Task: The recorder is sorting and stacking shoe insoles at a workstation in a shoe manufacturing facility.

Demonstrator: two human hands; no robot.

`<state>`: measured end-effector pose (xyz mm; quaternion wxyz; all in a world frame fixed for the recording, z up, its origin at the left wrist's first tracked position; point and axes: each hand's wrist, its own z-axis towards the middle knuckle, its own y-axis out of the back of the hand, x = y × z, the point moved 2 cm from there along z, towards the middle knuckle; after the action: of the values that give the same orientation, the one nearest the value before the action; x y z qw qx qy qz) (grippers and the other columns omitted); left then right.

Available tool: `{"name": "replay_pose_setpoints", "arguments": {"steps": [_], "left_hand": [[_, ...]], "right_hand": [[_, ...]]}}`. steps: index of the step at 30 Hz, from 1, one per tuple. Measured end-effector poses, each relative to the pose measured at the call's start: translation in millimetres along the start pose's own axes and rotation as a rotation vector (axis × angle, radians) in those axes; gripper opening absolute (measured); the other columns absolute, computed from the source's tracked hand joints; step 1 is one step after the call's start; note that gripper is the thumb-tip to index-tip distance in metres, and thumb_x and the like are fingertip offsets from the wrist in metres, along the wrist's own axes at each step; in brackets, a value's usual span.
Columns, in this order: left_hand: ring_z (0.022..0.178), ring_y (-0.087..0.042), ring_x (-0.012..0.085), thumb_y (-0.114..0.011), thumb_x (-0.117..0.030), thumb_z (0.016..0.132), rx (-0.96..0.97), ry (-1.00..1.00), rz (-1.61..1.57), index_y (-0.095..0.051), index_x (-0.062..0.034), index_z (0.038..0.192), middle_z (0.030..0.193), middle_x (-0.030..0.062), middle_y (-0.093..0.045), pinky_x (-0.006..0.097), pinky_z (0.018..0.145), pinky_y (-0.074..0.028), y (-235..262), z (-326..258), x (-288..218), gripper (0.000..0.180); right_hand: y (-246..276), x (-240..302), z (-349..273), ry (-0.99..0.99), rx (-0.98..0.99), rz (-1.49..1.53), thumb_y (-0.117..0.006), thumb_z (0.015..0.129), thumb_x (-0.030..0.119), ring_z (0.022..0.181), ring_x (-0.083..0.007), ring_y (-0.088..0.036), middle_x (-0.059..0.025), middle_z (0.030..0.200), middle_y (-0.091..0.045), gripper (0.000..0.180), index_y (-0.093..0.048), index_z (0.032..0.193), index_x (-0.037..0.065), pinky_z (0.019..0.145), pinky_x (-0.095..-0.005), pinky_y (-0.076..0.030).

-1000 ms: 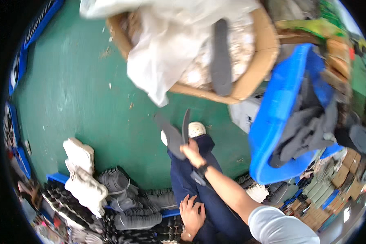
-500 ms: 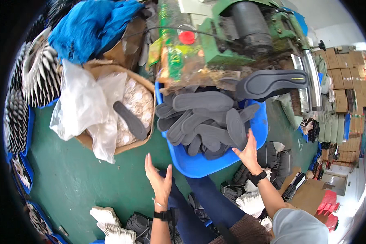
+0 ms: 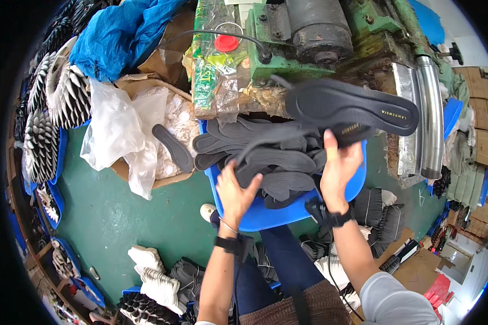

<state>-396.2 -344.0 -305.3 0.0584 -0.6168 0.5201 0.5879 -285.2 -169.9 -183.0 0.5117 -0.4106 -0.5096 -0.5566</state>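
My left hand point(image 3: 236, 194) is over the near left part of a blue tub point(image 3: 244, 221), with thumb and fingers around the end of a grey insole point(image 3: 265, 145) that is smeared by motion. My right hand point(image 3: 339, 172) is raised over the tub's right side. Its thumb and fingers close around the lower edge of a dark insole point(image 3: 350, 133) with gold print. Just above, a larger black insole point(image 3: 358, 107) with gold print hangs in front of the green machine and overlaps it. A loose pile of grey insoles point(image 3: 282, 162) fills the tub.
A green machine point(image 3: 276, 59) with a dark roller stands at the far side, a metal cylinder point(image 3: 429, 119) at its right. To the left is a carton point(image 3: 173, 114) of pale scraps with clear plastic and one insole. Bundled stacks point(image 3: 160, 276) lie on the floor near me.
Both hands have moved up and inward over the tub, and each now has an insole in it. The view has shifted, and a second printed insole shows below the upper one.
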Motion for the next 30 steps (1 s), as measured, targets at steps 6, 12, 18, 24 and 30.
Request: {"name": "replay_pose_setpoints", "arguments": {"steps": [6, 12, 18, 24, 30], "left_hand": [[0.128, -0.038, 0.0409, -0.074, -0.022, 0.076, 0.135, 0.043, -0.190, -0.013, 0.0053, 0.145, 0.140, 0.0293, -0.034, 0.042, 0.106, -0.034, -39, -70, 12, 0.096], [0.133, -0.030, 0.0393, -0.066, 0.000, 0.075, -0.236, 0.098, -0.118, -0.014, 0.0034, 0.147, 0.145, 0.0259, -0.026, 0.042, 0.110, -0.029, -28, -59, 15, 0.088], [0.137, -0.028, 0.0375, -0.041, 0.021, 0.062, -0.176, -0.061, 0.086, -0.025, 0.0003, 0.145, 0.149, 0.0229, -0.023, 0.041, 0.107, -0.036, -17, -52, 4, 0.087], [0.138, -0.018, 0.0499, -0.052, 0.014, 0.064, 0.068, -0.185, 0.295, -0.043, -0.0167, 0.140, 0.151, 0.0291, -0.014, 0.052, 0.111, -0.024, -30, -84, -10, 0.083], [0.138, -0.019, 0.0472, -0.056, 0.005, 0.077, -0.220, -0.092, 0.201, -0.039, -0.0082, 0.141, 0.151, 0.0262, -0.017, 0.054, 0.111, -0.020, -20, -87, 1, 0.068]], "right_hand": [[59, -15, -44, 0.012, 0.255, -0.205, -0.072, 0.077, 0.001, 0.095, -0.0183, -0.060, -0.0104, 0.104, -0.065, 0.030, -0.061, 0.105, -0.004, 0.085, -0.0312, -0.045], [111, -65, -57, 0.134, 0.396, -0.823, -0.060, 0.064, -0.006, 0.085, -0.0401, -0.056, -0.0205, 0.093, -0.058, 0.027, -0.057, 0.091, -0.004, 0.076, -0.0432, -0.046], [156, -105, -42, -0.224, 0.346, -0.954, -0.047, 0.063, -0.012, 0.132, -0.0359, -0.037, -0.0218, 0.139, -0.042, 0.078, -0.038, 0.139, 0.000, 0.113, -0.0363, -0.025], [79, 1, -13, 0.016, 0.221, -0.235, -0.063, 0.078, -0.002, 0.138, -0.0260, -0.029, -0.0154, 0.148, -0.031, 0.074, -0.028, 0.143, 0.000, 0.114, -0.0425, -0.022], [73, -2, 9, -0.439, -0.011, 0.292, -0.064, 0.077, 0.003, 0.139, -0.0312, -0.026, -0.0213, 0.148, -0.027, 0.072, -0.029, 0.139, -0.006, 0.115, -0.0466, -0.020]]}}
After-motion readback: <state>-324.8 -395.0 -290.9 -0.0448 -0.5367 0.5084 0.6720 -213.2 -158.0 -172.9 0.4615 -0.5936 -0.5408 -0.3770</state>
